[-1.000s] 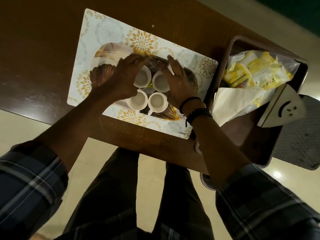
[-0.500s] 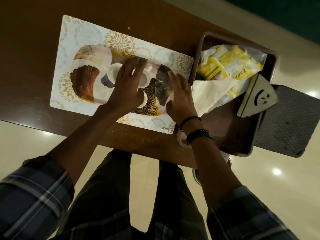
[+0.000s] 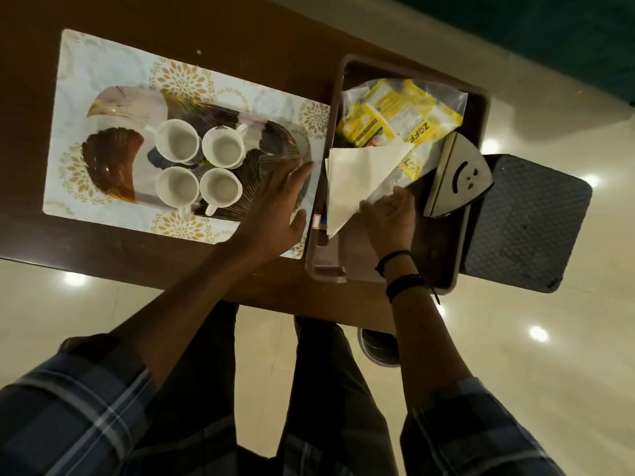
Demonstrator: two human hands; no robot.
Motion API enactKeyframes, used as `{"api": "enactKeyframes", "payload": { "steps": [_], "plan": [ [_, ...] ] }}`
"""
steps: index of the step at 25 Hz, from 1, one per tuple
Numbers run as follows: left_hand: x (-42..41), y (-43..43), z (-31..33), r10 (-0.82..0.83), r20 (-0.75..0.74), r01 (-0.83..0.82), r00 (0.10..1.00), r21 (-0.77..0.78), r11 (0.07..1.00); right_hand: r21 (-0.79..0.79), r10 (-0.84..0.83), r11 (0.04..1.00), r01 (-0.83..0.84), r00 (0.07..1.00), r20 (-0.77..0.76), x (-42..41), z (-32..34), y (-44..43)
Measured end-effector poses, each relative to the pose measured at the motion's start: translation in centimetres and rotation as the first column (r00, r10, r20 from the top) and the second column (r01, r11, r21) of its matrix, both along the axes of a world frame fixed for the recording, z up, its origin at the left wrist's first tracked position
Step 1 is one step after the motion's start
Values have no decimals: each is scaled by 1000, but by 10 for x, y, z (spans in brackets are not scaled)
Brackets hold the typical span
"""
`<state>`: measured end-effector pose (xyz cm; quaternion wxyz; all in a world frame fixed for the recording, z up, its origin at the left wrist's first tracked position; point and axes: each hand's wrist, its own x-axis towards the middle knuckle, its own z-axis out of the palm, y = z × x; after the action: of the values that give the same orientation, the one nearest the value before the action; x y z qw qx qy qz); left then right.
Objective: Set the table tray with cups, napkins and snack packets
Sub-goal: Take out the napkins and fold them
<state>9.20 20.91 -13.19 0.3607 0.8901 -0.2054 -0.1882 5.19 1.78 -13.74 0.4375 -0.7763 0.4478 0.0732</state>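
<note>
Four cups (image 3: pixel 197 168) on tray (image 3: pixel 113 159); right hand (image 3: pixel 390 219) grip clamped on napkins (image 3: pixel 357 176).

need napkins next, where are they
The napkins lie in the brown bin right of the cup tray, against the yellow packets, by the right hand.

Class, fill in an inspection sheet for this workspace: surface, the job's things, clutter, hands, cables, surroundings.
Surface: dark wooden table with a patterned placemat.
Job's things: four white cups on the decorated tray; napkins and yellow snack packets in the brown bin.
Clutter: metal napkin holder on the bin's edge.
Hands: left hand open over the tray's edge; right hand at the napkins, grip unclear.
Cables: nothing seen.
Surroundings: glossy floor, dark padded seat.
</note>
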Motion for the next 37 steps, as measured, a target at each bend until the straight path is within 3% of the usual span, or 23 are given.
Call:
{"api": "enactKeyframes", "payload": {
  "steps": [3,7,9,11,13,15,18,19,24,31,34,37],
  "plan": [
    [-6,-11,-2,-6,-38,7,999,26,1000,127,-69,990,66,997,18,-2,-7,-4],
    [-14,-20,-3,20,-85,-16,996,47,999,165,-57,985,50,997,42,6,-14,-6],
    [-18,-24,-2,19,-95,-16,995,32,999,158,-150,978,137,986,75,8,-13,-12],
    [-23,-30,-1,21,-113,-17,993,34,999,-28,-280,958,284,955,99,9,-9,-29],
    [-26,-38,1,20,-118,-15,993,48,999,-235,-446,857,459,888,111,8,-5,-58],
    [-29,-46,1,17,-135,-12,991,36,999,-271,-530,803,530,844,83,4,-4,-90],
    [-34,-55,-1,27,-177,-25,984,13,1000,-35,-483,870,491,865,133,1,-11,-127],
    [-36,-57,-2,22,-173,-19,985,16,1000,-20,-454,888,460,882,124,0,-12,-135],
    [-43,-60,-4,20,-169,-20,985,-1,1000,-80,-301,949,305,951,67,1,-17,-150],
    [-41,-42,10,116,-165,-134,979,-101,986,-155,-258,936,316,916,309,-25,36,-99],
    [-34,-29,22,147,-151,-169,978,-144,975,-91,-140,979,180,931,338,-39,55,-67],
    [-23,-11,32,204,-51,-211,978,-197,957,-51,130,992,-120,933,337,-37,67,-36]
  ]
}}
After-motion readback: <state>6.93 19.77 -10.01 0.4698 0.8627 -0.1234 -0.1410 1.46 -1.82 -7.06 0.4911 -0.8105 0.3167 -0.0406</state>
